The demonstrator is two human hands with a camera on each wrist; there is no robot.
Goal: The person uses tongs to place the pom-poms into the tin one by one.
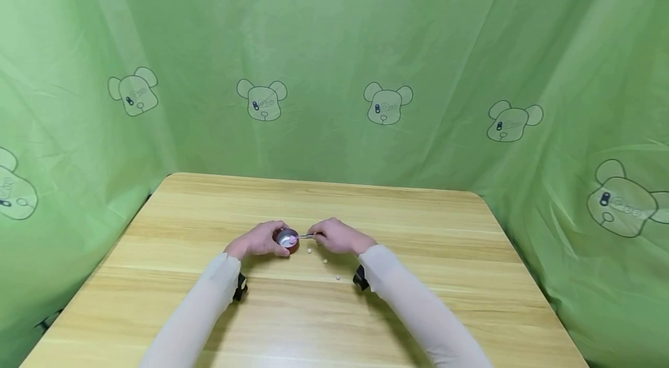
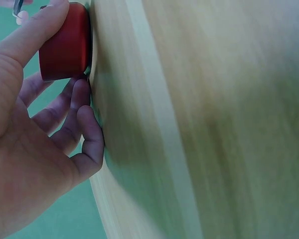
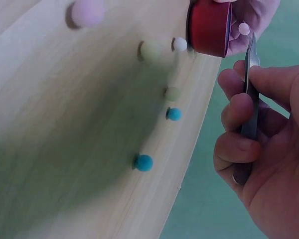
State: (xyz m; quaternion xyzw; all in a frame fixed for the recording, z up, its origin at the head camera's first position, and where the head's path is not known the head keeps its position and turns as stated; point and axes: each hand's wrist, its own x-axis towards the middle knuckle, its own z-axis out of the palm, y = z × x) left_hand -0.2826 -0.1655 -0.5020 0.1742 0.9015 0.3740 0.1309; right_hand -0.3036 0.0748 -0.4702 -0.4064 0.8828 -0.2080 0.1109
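Observation:
My left hand (image 1: 263, 239) grips a small round red tin (image 2: 65, 47) that stands on the table, thumb on its near side and fingers around the far side. Its silvery inside shows in the head view. Slim metal tweezers (image 3: 252, 104) are held in my right hand (image 1: 337, 236), the fingers curled round the shaft. A small pink ball (image 3: 244, 28) sits at the tweezer tips, over the tin's opening in the head view. Loose on the wood beside the tin lie a white ball (image 3: 180, 44) and a pale yellow ball (image 3: 150, 51).
Farther from the tin are a larger-looking pink ball (image 3: 88, 12), a pale green ball (image 3: 172, 93) and two blue balls, one nearer blue ball (image 3: 144, 163) among them. The wooden table (image 1: 418, 310) is bordered by green curtains (image 1: 324, 20) printed with bear heads.

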